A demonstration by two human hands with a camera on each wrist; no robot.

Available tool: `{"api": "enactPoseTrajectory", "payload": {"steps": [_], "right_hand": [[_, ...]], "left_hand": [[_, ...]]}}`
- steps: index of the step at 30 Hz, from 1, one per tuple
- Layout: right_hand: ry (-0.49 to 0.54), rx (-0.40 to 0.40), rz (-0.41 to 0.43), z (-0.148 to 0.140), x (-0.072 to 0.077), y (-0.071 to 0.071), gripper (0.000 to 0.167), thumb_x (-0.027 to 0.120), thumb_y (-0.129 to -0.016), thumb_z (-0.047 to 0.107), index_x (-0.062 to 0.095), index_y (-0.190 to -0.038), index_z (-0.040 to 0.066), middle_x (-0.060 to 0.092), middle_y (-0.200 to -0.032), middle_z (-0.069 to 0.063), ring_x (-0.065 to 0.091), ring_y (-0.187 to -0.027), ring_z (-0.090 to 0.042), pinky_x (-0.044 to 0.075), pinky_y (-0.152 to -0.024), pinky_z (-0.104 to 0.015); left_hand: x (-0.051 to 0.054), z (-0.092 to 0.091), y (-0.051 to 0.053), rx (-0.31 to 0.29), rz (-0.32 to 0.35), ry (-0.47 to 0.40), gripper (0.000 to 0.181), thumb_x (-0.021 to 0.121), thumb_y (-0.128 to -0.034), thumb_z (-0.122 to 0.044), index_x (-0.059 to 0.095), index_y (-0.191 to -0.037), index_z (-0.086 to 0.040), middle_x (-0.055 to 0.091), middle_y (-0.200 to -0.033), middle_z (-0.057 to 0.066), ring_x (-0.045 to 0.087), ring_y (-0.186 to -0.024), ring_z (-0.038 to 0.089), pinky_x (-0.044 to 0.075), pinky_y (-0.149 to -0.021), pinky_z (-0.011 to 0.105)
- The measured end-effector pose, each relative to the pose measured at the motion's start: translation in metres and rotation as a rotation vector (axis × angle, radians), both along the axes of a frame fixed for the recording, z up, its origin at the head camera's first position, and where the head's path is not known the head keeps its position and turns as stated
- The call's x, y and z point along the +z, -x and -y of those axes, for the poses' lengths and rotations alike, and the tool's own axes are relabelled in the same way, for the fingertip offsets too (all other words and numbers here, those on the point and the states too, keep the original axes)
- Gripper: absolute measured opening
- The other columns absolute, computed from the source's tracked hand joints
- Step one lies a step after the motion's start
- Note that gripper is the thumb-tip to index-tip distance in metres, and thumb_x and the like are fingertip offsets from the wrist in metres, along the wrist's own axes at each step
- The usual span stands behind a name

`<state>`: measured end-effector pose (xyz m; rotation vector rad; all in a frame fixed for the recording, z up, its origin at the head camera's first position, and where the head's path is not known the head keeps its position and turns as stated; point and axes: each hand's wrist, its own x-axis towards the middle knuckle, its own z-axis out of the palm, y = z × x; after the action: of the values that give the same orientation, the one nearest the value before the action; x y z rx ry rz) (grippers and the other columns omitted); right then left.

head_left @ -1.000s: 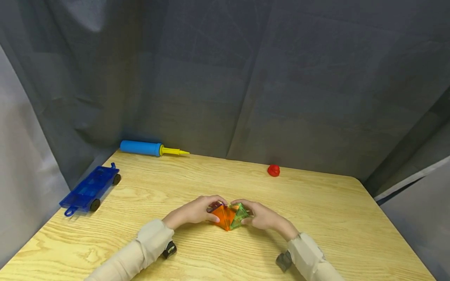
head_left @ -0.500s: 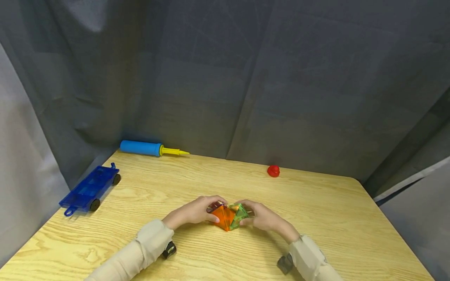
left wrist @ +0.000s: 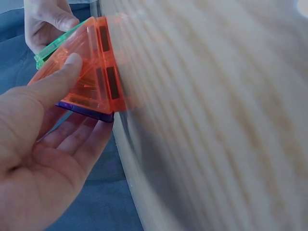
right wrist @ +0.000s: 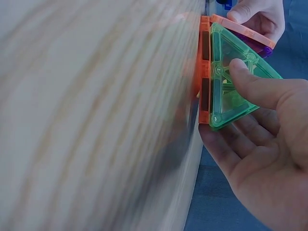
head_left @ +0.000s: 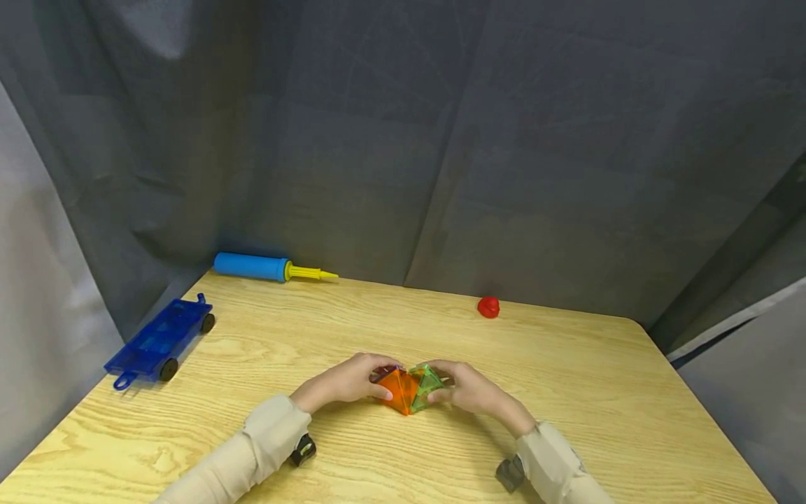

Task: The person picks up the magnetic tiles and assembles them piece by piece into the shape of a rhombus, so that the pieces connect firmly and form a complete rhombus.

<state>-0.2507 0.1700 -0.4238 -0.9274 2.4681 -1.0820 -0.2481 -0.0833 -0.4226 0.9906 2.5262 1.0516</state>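
Near the table's front middle, both hands are on a small cluster of translucent triangular magnetic tiles. My left hand [head_left: 352,378] pinches an orange tile [head_left: 394,387] with the thumb, while its fingers lie behind a purple tile [left wrist: 87,111]. On the other side, my right hand [head_left: 471,388] grips a green tile [right wrist: 236,103], thumb on its face and fingers behind. The orange and green tiles stand tilted, meeting at the lower middle in the head view. An orange base edge [right wrist: 205,72] with dark magnet strips lies along the tabletop. The cluster's inside is mostly hidden.
A blue wheeled car base [head_left: 160,338] stands at the table's left edge. Along the back lies a blue hand pump [head_left: 250,266] with a yellow nozzle. Toward the back right sits a small red object [head_left: 488,306]. Dark cloth [head_left: 535,140] hangs behind the wooden table [head_left: 567,364].
The right thumb has slid slightly left on the green tile, which has leaned a little toward the orange one. My left hand keeps its hold, nearly still.
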Motion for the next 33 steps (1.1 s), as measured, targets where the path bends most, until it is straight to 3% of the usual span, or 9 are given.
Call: {"api": "enactPoseTrajectory", "payload": {"steps": [10,23,33], "right_hand": [[-0.001,0.002,-0.018,0.002,0.004,0.000,0.049,0.067,-0.088,0.013,0.052,-0.132,-0.002,0.061,-0.123,-0.016,0.059,-0.112,-0.033,0.051,-0.090,-0.040],[-0.021,-0.003,-0.043,0.007,0.006,-0.001,0.046,0.066,-0.089,0.018,0.054,-0.131,0.001,0.058,-0.128,-0.017,0.055,-0.117,-0.031,0.048,-0.094,-0.042],[-0.023,-0.009,-0.078,0.012,0.008,-0.002,0.042,0.067,-0.089,0.020,0.059,-0.127,0.005,0.063,-0.121,-0.012,0.059,-0.104,-0.022,0.051,-0.087,-0.040]], "left_hand": [[-0.001,0.000,0.000,0.007,0.007,0.000,0.048,0.070,-0.0857,-0.013,0.055,-0.130,-0.003,0.061,-0.123,0.012,0.060,-0.109,0.023,0.049,-0.091,0.032],[0.001,0.000,-0.001,0.012,0.014,0.005,0.047,0.069,-0.0864,-0.014,0.056,-0.130,-0.004,0.062,-0.121,0.011,0.060,-0.108,0.022,0.049,-0.091,0.033],[0.001,0.000,-0.001,0.014,0.028,-0.001,0.048,0.070,-0.0862,-0.014,0.055,-0.130,-0.001,0.062,-0.122,0.012,0.060,-0.108,0.023,0.049,-0.092,0.035]]}}
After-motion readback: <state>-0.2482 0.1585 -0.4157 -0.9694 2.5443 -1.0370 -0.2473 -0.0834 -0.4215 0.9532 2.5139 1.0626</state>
